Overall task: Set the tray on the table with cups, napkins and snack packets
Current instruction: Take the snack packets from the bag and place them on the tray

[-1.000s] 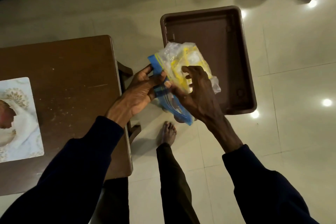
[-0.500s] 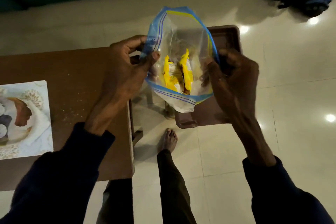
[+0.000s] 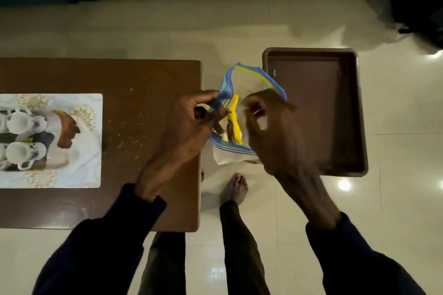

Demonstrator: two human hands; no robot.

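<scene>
Between the bench (image 3: pixel 134 79) and the brown tray (image 3: pixel 314 112) on the floor, the left hand (image 3: pixel 189 124) pinches the rim of the zip bag (image 3: pixel 230 79). The right hand (image 3: pixel 271 132) is blurred at its mouth; its grip I cannot tell. Yellow snack packets (image 3: pixel 233 122) sit inside. Next, I think, 1 packet must be pulled out.

We seem to be in a home living room: glossy cream floor tiles (image 3: pixel 395 199) underfoot, a low wooden table (image 3: pixel 143 93) holding a floral tray (image 3: pixel 91 175) of porcelain teacups (image 3: pixel 22 123), our bare foot (image 3: pixel 236 187) on the floor.
</scene>
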